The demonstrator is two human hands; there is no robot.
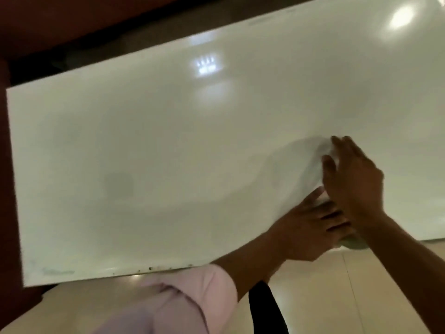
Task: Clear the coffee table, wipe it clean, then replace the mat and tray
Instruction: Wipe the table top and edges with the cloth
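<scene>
The white glossy coffee table (pixel 168 145) fills the view, and its top is bare. My right hand (pixel 354 179) lies near the table's front right edge with its fingers stretched out. It presses on a thin white cloth (pixel 331 153), of which only a little shows between the fingers. My left hand (pixel 310 222) reaches in from the lower left, just below the right hand at the table's edge. Its fingers curl over a pale green thing (pixel 354 243) that is mostly hidden and blurred. No mat or tray is in view.
Small dark crumbs (pixel 150 268) dot the table's front edge. A dark red surface (pixel 48 25) runs along the far and left sides. Pale tiled floor (pixel 337 297) lies in front of the table. My pink sleeve (pixel 192 297) is at the bottom.
</scene>
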